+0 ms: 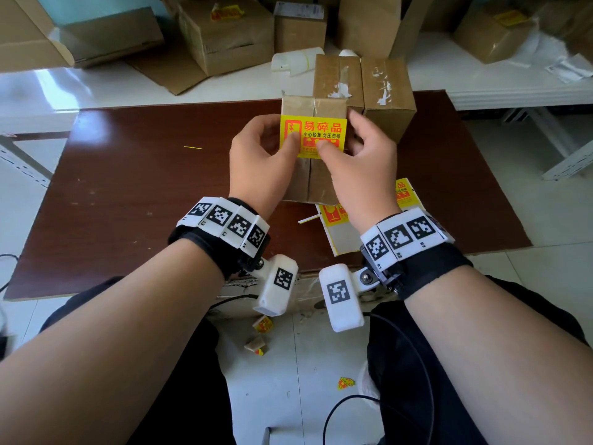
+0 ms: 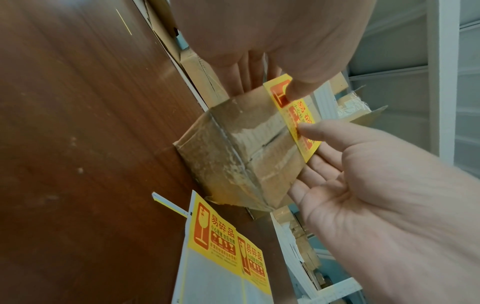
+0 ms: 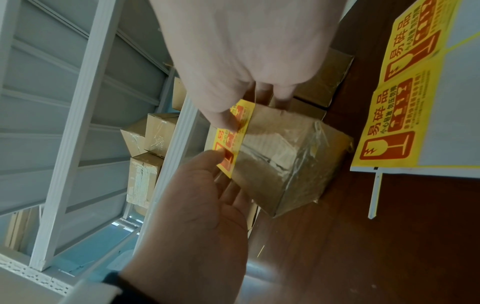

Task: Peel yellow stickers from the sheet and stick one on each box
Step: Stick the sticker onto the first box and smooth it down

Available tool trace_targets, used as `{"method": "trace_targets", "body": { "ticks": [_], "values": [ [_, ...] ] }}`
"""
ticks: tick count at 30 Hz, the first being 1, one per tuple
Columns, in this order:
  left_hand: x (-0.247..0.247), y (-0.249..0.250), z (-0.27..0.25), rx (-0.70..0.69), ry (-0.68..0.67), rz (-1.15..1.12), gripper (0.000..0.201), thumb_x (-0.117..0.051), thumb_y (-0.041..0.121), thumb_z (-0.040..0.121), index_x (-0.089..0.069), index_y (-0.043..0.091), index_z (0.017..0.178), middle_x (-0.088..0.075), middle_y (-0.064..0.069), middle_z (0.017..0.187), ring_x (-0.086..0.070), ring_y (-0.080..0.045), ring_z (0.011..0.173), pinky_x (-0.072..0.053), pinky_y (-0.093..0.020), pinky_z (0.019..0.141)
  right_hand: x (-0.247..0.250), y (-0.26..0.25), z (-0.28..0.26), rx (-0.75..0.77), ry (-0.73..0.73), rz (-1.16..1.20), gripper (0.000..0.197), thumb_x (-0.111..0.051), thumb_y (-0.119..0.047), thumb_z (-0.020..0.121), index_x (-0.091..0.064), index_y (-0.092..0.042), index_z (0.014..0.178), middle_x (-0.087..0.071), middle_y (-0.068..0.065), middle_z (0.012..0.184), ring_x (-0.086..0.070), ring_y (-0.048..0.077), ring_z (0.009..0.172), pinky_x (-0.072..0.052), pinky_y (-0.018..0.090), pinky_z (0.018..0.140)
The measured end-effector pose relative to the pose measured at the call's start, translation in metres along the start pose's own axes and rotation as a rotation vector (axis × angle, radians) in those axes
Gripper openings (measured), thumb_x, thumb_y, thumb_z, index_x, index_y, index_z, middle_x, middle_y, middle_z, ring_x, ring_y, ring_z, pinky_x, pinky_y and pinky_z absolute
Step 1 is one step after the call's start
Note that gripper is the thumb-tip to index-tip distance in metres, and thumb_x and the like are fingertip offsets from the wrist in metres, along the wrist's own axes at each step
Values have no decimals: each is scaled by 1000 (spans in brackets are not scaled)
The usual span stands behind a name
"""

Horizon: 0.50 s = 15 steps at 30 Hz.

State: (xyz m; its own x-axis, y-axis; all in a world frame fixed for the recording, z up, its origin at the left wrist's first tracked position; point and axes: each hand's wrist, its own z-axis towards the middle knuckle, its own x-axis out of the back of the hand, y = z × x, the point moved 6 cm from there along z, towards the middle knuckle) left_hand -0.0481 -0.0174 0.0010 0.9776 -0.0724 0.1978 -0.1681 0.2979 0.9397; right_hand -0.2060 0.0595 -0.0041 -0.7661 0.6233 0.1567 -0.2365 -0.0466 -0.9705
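Yellow rectangular fragile sticker [image 1: 313, 136] with red print, laid across taped top seam of small brown cardboard box [image 1: 309, 181] standing on dark brown wooden table [image 1: 144, 187]. Left hand [image 1: 260, 155]: thumb pressed flat on lower left of sticker, remaining fingers wrapped round left side of box, so gripping box. Right hand [image 1: 359, 162]: thumb pressed on lower middle of sticker, fingers bracing right side of box likewise. Sticker's far edge seen in wrist views standing slightly proud of box top, not yet flat. Step judged: smoothing down. Recommended: keep box braced, sweep thumbs outward from centre toward edges, finish with raised far edge to avoid creases or trapped air over seam. White backing sheet [image 1: 343, 232] beside box at near right, carrying at least two unpeeled yellow stickers. Two taller taped brown cardboard boxes [image 1: 362, 88] directly behind, no yellow sticker visible on them. All boxes sealed; contents hidden. Further cartons on white shelving [image 1: 481, 81] beyond, two showing yellow labels.
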Motion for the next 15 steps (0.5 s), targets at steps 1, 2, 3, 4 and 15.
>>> {"method": "trace_targets", "body": {
  "ticks": [1,2,3,4,15],
  "values": [
    [0,0,0,3,3,-6,21,-68,13,96,-76,11,115,-78,10,101,-73,3,91,-58,-19,84,0,0,0,7,2,-2,54,-72,-13,94,-68,-13,148,-81,-8,124,-76,5,118,-62,41,108],
    [-1,-1,0,11,6,-20,23,-64,11,95,-76,11,114,-78,9,100,-72,3,90,-57,-18,83,1,-1,0,12,3,-1,50,-66,-11,96,-70,-13,146,-81,-8,125,-76,5,118,-61,40,109],
    [-1,-3,0,23,8,-37,26,-59,10,94,-77,12,114,-78,8,99,-73,-1,91,-58,-21,84,1,-1,0,11,8,4,49,-60,-9,98,-71,-14,145,-81,-7,127,-75,5,119,-61,39,110],
    [-1,-5,1,36,7,-49,30,-56,9,92,-77,12,113,-79,6,99,-73,-5,92,-59,-25,85,2,-1,0,2,18,9,50,-55,-7,100,-71,-15,146,-79,-7,130,-74,5,121,-60,38,111],
    [-4,-1,-2,22,-22,-50,26,-72,18,95,-73,11,120,-79,7,105,-75,-3,96,-60,-21,85,-2,2,0,-5,1,-13,71,-81,-29,90,-61,-14,155,-78,-5,135,-73,6,127,-61,39,110]
  ]
}}
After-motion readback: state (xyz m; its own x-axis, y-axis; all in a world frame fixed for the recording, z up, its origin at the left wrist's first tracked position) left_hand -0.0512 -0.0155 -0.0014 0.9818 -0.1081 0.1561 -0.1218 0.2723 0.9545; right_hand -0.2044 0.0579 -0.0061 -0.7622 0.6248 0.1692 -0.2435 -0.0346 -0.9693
